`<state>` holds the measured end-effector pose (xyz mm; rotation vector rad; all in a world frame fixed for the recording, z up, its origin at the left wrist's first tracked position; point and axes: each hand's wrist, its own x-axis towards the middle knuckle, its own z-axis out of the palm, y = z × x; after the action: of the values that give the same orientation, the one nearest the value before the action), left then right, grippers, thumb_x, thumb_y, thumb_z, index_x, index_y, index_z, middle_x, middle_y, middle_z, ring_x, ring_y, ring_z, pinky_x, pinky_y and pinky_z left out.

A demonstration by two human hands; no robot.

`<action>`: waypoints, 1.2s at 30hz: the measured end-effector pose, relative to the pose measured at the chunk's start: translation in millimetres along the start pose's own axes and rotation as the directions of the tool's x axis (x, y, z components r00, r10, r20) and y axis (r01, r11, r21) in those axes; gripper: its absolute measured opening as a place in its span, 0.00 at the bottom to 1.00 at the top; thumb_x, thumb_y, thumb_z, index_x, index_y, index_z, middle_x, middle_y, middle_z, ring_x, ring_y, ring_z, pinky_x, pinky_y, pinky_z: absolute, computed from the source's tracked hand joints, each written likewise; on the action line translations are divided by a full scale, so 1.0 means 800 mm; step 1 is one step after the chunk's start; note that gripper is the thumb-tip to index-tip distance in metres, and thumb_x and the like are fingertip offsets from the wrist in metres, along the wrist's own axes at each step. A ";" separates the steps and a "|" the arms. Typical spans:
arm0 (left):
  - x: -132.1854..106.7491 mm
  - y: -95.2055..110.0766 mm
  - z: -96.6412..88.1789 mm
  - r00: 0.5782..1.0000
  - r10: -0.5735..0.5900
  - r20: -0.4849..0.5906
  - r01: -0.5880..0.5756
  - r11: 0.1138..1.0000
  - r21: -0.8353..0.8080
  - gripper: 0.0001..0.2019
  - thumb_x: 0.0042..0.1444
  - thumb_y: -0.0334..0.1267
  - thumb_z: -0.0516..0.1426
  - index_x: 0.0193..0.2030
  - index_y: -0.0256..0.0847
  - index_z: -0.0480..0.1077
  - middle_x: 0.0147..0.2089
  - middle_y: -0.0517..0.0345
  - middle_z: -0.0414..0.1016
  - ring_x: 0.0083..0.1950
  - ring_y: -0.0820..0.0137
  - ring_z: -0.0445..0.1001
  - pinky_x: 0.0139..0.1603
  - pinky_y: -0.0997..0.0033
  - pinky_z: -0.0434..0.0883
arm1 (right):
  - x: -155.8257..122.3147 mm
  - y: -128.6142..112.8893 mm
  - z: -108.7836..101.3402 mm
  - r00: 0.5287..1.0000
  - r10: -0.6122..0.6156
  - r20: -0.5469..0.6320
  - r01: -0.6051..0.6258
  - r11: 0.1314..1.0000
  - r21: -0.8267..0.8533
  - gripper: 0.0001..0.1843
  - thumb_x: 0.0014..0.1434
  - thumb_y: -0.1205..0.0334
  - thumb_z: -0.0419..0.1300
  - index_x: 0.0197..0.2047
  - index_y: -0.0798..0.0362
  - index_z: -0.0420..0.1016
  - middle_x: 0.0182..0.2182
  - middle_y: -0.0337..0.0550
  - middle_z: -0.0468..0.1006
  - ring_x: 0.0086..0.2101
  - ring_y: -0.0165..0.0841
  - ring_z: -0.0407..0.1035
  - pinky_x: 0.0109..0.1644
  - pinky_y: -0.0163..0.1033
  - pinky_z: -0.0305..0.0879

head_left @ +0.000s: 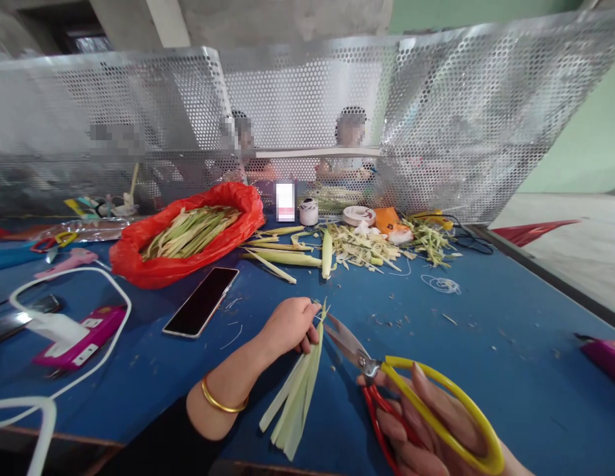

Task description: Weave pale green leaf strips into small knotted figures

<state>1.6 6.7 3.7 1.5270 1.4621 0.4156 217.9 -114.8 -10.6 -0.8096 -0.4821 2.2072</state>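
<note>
My left hand (pixel 293 324), with a gold bangle (pixel 223 400) at the wrist, is closed around the gathered top of a bunch of pale green husk strips (pixel 300 403). The strips fan out downward over the blue table. In my right hand (pixel 411 423) are scissors (pixel 436 383) with one yellow and one red handle. Their blades stand apart, the tips close to the tied-looking top of the bunch, just right of my left fingers. Whether a blade touches the strips I cannot tell.
A red plastic bag (pixel 188 261) holds many strips; a phone (pixel 201 304) lies before it. Husk scraps (pixel 362 244), tape (pixel 359 216) and a thread spool (pixel 308 211) sit further back. A purple power strip (pixel 82 337) with white cable is left. Behind the perforated metal screen (pixel 307 86) are people.
</note>
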 end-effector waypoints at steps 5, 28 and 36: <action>0.000 -0.002 0.000 1.000 0.009 -0.005 -0.009 1.000 0.002 0.15 0.62 0.45 0.45 0.27 0.41 0.60 0.22 0.58 0.75 0.15 0.74 0.69 0.15 0.78 0.63 | 0.002 0.002 0.003 0.999 0.035 -0.013 -0.035 0.999 0.004 0.23 0.59 0.40 0.58 0.40 0.54 0.76 0.23 0.34 0.67 0.14 0.16 0.48 0.20 0.27 0.58; -0.006 0.004 -0.008 0.992 0.106 -0.073 -0.098 0.990 0.099 0.15 0.61 0.45 0.47 0.24 0.42 0.59 0.21 0.61 0.73 0.17 0.74 0.69 0.21 0.76 0.64 | 0.015 -0.004 0.013 0.983 -0.093 -0.160 0.020 0.914 -0.406 0.26 0.52 0.39 0.64 0.44 0.52 0.73 0.20 0.32 0.67 0.13 0.19 0.53 0.16 0.27 0.52; -0.020 0.040 -0.040 0.914 0.300 -0.272 -0.263 0.951 0.165 0.15 0.57 0.48 0.53 0.24 0.43 0.65 0.22 0.61 0.72 0.25 0.69 0.71 0.28 0.73 0.61 | 0.002 -0.051 -0.055 0.712 -0.701 0.021 -0.236 -0.268 -0.934 0.25 0.59 0.49 0.56 0.57 0.50 0.67 0.33 0.51 0.80 0.31 0.46 0.75 0.32 0.42 0.63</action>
<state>-8.5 10.1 50.6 1.8486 1.5170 0.7646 267.3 -82.8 -21.2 -1.8527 -1.9926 0.3548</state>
